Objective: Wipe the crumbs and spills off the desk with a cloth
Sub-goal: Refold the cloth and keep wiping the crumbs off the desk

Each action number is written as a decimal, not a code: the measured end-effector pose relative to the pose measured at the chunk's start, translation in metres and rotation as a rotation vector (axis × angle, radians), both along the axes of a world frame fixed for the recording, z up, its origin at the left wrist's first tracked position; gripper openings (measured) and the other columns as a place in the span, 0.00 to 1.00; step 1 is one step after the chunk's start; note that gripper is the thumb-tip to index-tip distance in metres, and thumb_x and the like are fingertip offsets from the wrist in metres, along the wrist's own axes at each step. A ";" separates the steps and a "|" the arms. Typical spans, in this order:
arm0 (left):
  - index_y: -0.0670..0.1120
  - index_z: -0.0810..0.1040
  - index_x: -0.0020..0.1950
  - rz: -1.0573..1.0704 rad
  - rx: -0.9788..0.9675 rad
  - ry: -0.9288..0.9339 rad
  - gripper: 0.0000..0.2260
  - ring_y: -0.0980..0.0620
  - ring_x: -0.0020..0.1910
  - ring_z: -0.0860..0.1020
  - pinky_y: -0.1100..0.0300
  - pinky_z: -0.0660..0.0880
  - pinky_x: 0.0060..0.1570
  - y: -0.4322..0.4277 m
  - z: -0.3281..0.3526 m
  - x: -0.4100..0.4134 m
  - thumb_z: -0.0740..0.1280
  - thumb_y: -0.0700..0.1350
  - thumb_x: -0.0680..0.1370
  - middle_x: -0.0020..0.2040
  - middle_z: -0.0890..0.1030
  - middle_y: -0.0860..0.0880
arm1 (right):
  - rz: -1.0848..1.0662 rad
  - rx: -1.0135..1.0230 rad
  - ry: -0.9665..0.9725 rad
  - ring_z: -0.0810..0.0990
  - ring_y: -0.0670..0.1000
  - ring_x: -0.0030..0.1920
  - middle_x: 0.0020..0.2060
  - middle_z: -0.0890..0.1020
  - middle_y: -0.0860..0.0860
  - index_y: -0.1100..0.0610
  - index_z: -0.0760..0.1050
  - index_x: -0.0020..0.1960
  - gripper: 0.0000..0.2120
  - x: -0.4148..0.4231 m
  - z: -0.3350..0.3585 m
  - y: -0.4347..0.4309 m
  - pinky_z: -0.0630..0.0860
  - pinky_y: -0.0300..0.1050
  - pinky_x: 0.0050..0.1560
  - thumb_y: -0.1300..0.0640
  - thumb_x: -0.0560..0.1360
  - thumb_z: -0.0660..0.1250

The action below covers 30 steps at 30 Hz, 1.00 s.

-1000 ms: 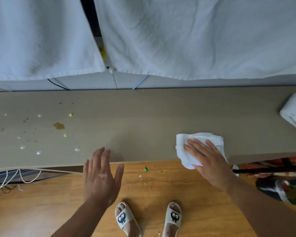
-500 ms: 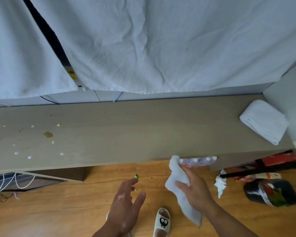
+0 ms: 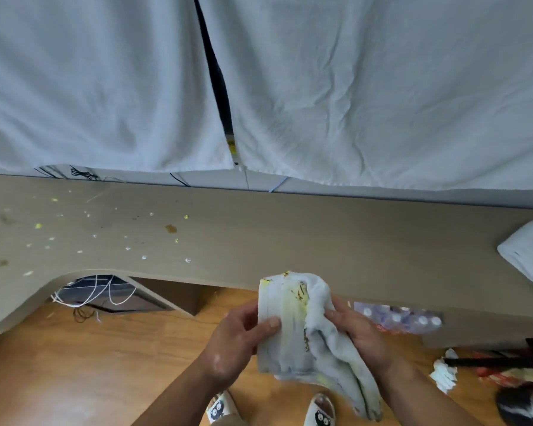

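Yellow and brown stains are showing across the face of the cloth (image 3: 293, 321), which both hands are holding up in front of the body, off the worktop (image 3: 305, 241) and above the wooden floor (image 3: 74, 370). The left hand (image 3: 237, 342) is pinching the left edge, thumb on top and fingers clamped behind, while the right hand (image 3: 360, 333) is gripping the bunched right side with its fingers closed on the fabric; the person is probably turning or refolding it to find a clean face before wiping again. Crumbs (image 3: 130, 244) and a brown spill (image 3: 170, 228) are lying scattered over the left part of the worktop, well apart from the cloth, so that stretch looks unfinished. A folded white towel (image 3: 526, 253) is resting at the far right edge. White sheets (image 3: 366, 87) are hanging behind, and loose cables (image 3: 90, 295) are dangling under the curved cut-out.
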<state>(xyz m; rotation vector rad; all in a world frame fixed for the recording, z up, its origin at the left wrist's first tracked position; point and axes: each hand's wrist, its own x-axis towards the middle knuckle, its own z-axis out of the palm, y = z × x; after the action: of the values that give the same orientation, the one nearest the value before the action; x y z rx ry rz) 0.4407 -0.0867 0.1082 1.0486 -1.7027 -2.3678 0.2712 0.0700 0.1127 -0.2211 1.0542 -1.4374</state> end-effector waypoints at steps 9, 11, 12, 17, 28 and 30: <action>0.46 0.83 0.56 0.254 -0.030 0.000 0.11 0.38 0.51 0.84 0.47 0.80 0.46 -0.106 0.011 0.082 0.74 0.49 0.77 0.53 0.85 0.37 | 0.036 0.070 0.018 0.78 0.58 0.70 0.69 0.80 0.58 0.58 0.73 0.73 0.32 0.069 0.011 -0.114 0.73 0.57 0.72 0.35 0.80 0.62; 0.45 0.83 0.57 0.293 0.006 0.005 0.12 0.37 0.52 0.83 0.42 0.81 0.50 -0.138 0.011 0.101 0.73 0.49 0.76 0.55 0.83 0.36 | 0.094 0.106 0.178 0.80 0.58 0.68 0.66 0.83 0.56 0.58 0.74 0.72 0.34 0.083 0.008 -0.137 0.77 0.55 0.69 0.48 0.70 0.80; 0.45 0.82 0.58 0.300 0.029 0.003 0.13 0.36 0.53 0.82 0.38 0.80 0.54 -0.153 0.011 0.111 0.72 0.49 0.76 0.56 0.83 0.35 | 0.113 0.136 0.274 0.81 0.58 0.66 0.63 0.84 0.55 0.58 0.75 0.70 0.33 0.089 0.007 -0.149 0.77 0.56 0.68 0.56 0.68 0.81; 0.49 0.79 0.61 0.213 -0.228 -0.218 0.09 0.41 0.56 0.83 0.45 0.81 0.55 -0.218 -0.001 0.151 0.70 0.46 0.80 0.52 0.85 0.48 | 0.011 0.227 0.316 0.85 0.61 0.59 0.56 0.86 0.59 0.61 0.79 0.62 0.16 0.128 0.013 -0.203 0.76 0.65 0.68 0.73 0.77 0.67; 0.54 0.77 0.61 -0.085 -0.984 -0.005 0.23 0.60 0.54 0.76 0.68 0.77 0.51 -0.204 0.021 0.138 0.73 0.57 0.68 0.58 0.72 0.59 | -0.154 0.166 0.324 0.85 0.60 0.58 0.56 0.86 0.58 0.57 0.77 0.64 0.36 0.164 0.030 -0.268 0.80 0.64 0.62 0.53 0.59 0.87; 0.51 0.81 0.58 -0.026 -0.998 0.036 0.16 0.60 0.50 0.78 0.72 0.76 0.50 -0.215 0.023 0.133 0.69 0.49 0.70 0.55 0.77 0.57 | -0.112 0.109 0.304 0.84 0.59 0.60 0.58 0.86 0.57 0.57 0.77 0.65 0.33 0.156 0.031 -0.270 0.80 0.62 0.62 0.61 0.64 0.84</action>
<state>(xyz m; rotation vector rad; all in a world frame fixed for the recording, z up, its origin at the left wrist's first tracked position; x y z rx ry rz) 0.5739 -0.3016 0.1308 0.7537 -2.4061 -1.1690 0.4273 -0.2001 0.1436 -0.3127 1.4077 -1.4707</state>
